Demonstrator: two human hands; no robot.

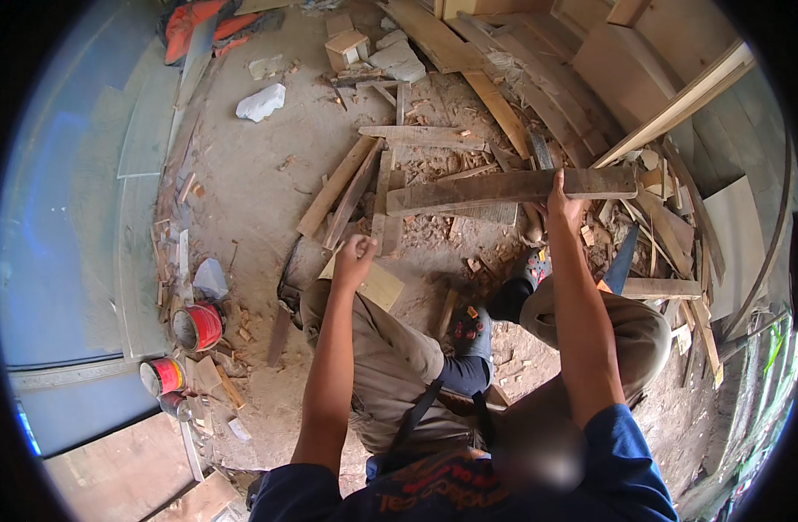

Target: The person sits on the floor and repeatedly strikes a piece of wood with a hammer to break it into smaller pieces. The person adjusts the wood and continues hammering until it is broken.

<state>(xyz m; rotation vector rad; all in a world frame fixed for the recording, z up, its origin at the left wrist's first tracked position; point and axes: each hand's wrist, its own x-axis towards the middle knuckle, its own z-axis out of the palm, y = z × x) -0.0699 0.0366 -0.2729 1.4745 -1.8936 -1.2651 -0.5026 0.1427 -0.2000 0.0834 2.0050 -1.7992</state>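
A long grey-brown wooden board (481,189) lies crosswise in front of me, above the scattered scrap. Near its right end my right hand (566,209) grips it, the thumb over the top face. My left hand (358,254) is curled closed above my left knee, apart from the board; whatever its fingers hold, if anything, is too small to make out. Close by the left hand are a narrow upright wood strip (382,196) and a pale flat wood piece (377,285). Beside my right knee stands a blue tapered blade-like piece (621,258), with some orange at its lower end.
Wood offcuts and chips cover the dirt floor. Two red cans (199,327) (162,376) stand at the left, by glass-like panels (77,217). A white stone-like lump (260,103) lies farther off. Large boards (625,91) lean at the far right.
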